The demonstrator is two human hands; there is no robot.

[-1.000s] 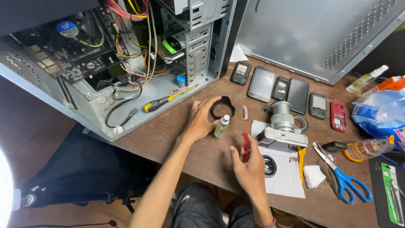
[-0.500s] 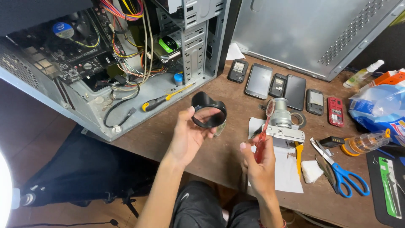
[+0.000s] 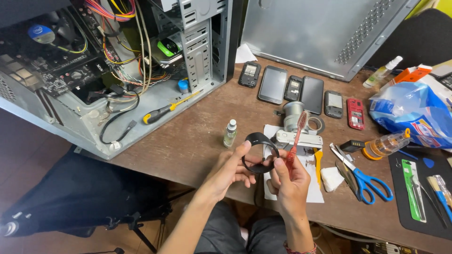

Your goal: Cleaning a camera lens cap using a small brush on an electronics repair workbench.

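Now both hands [image 3: 263,171] on ring [image 3: 258,153]

There is a single view, from a camera worn on the person's head, looking steeply down and forward over the near edge of the table [image 3: 197,141]. It sits close above the hands, with the left hand [image 3: 230,171] and right hand [image 3: 287,181] low in the middle of the picture and both forearms rising from the bottom edge. Beyond the hands the view reaches the table's far side; below them it takes in the person's lap and the floor.
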